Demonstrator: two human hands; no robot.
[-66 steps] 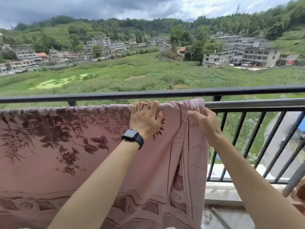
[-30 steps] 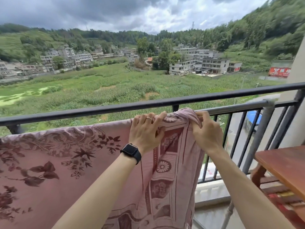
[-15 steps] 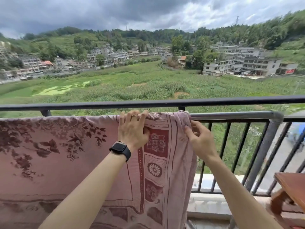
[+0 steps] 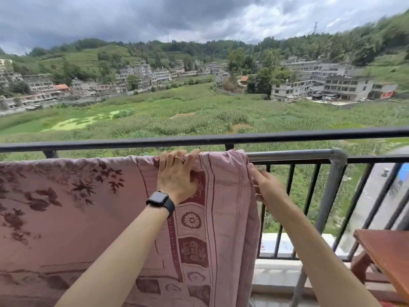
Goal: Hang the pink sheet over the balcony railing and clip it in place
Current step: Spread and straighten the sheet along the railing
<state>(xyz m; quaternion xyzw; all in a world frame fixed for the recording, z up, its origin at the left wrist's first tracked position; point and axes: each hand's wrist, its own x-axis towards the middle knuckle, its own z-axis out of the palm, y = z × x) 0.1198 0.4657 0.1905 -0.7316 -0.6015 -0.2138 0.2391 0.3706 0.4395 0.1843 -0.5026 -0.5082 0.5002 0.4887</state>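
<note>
The pink sheet (image 4: 73, 209), printed with dark red flowers and a patterned border, hangs over the grey rail (image 4: 294, 155) of the balcony railing and covers its left part. My left hand (image 4: 177, 176), with a ring and a black watch, lies on the sheet's top fold, fingers hooked over the rail. My right hand (image 4: 263, 185) pinches the sheet's bunched right edge just below the rail. No clip shows.
A higher black bar (image 4: 221, 139) runs above the grey rail. Black balusters (image 4: 309, 196) and a grey post (image 4: 327, 196) stand to the right of the sheet. A wooden table (image 4: 389, 253) juts in at the lower right. Fields and buildings lie far below.
My right hand has slid down from the top fold to the sheet's right edge below the rail. The border now hangs flatter. My left hand stays on the rail.
</note>
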